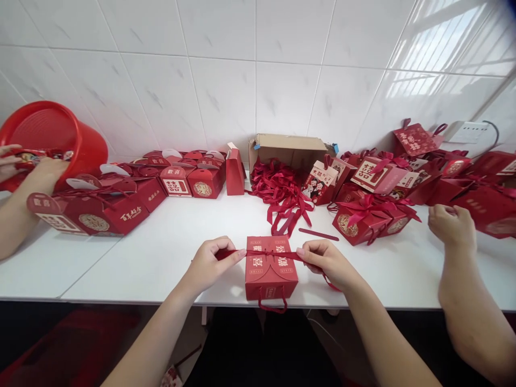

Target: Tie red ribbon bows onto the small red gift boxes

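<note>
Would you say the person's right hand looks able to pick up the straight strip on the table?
Probably not without letting go: the right hand pinches the ribbon, though the strip lies close beyond it with nothing on top.

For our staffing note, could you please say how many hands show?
5: the wearer's left hand and right hand on the ribbon, one hand at the left edge, another hand at the red tub, a clenched hand at right; others may be hidden.

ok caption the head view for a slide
The left hand and right hand hold a thin red fabric ribbon taut over a rectangular red cardboard box on a smooth white table.
</note>
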{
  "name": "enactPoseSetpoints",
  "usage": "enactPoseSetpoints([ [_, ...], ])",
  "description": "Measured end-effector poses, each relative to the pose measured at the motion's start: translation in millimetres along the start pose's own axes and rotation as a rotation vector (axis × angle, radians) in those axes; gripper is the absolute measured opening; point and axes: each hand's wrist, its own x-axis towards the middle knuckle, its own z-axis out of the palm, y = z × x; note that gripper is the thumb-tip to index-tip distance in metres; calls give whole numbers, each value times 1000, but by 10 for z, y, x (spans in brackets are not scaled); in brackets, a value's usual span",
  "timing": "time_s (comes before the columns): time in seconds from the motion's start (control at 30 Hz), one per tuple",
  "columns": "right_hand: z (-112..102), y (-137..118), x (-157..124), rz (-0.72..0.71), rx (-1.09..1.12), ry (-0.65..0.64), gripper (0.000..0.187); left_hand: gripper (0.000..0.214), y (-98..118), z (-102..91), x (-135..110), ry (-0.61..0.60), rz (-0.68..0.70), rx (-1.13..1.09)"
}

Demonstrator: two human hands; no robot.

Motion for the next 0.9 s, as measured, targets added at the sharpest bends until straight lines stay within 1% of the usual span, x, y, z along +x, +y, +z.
enactPoseSetpoints([
  [0.13,-14,-29,1,42,26,-59,43,36,-46,42,-7,15,36,30],
  [0.2,-40,-45,-10,43,72,-96,42,32,-77,51,1,25,63,48],
  [0.23,-59,-52,-23,33,95,-108,41,28,-87,51,4,57,80,68],
  [0.27,-82,-59,-42,17,112,-114,40,24,-88,50,4,122,104,97],
  [0.37,-141,-102,-122,-70,138,-104,38,15,-7,70,-26,424,229,194],
  [0.4,-149,-128,-151,-105,153,-94,37,13,53,92,-46,483,291,213],
  [0.43,-147,-160,-176,-141,173,-82,35,11,127,123,-68,486,359,230],
  [0.47,-136,-199,-197,-175,190,-68,33,11,209,164,-88,439,425,252],
  [0.53,-92,-286,-224,-229,196,-39,26,14,377,264,-109,283,535,334],
  [0.57,-63,-330,-231,-249,184,-27,23,18,449,318,-107,222,570,385],
  [0.6,-35,-372,-236,-262,163,-16,21,23,507,368,-96,191,590,433],
  [0.63,-8,-409,-242,-271,141,-2,19,27,548,412,-77,190,602,472],
  [0.67,15,-441,-248,-274,122,14,18,28,572,446,-53,212,611,498],
  [0.73,48,-483,-268,-268,88,43,18,30,580,480,0,299,629,526],
  [0.83,83,-489,-292,-221,-2,70,20,36,547,469,54,430,646,519],
  [0.9,118,-459,-276,-210,-109,121,22,38,535,455,68,485,651,490],
])
